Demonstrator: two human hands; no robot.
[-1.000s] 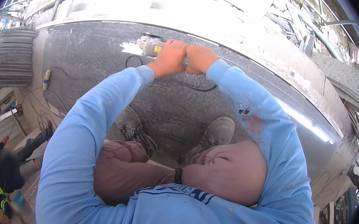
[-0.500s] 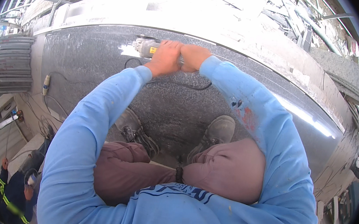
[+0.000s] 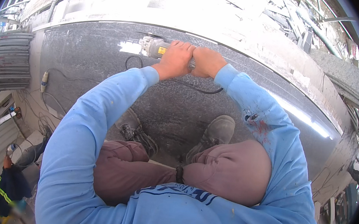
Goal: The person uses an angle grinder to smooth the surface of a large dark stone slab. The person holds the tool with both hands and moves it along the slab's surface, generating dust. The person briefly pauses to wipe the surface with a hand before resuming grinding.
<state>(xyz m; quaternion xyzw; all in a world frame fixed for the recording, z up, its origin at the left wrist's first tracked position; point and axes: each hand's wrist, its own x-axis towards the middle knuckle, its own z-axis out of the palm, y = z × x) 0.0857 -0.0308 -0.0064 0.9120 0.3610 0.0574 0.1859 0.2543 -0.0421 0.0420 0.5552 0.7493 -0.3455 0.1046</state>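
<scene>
Nearest, bent knees in brownish trousers and two dusty shoes [image 3: 217, 131] rest on the speckled grey polished stone slab [image 3: 88, 63]; farther out, the left hand [image 3: 175, 59] and right hand [image 3: 206, 61] are both wrapped tight around a metal-bodied angle grinder [image 3: 153, 47], its head at the slab's far edge, black cord [image 3: 199, 89] trailing; edge grinding seems underway, and the next pass likely calls for steady, even pressure along that curved rim.
</scene>
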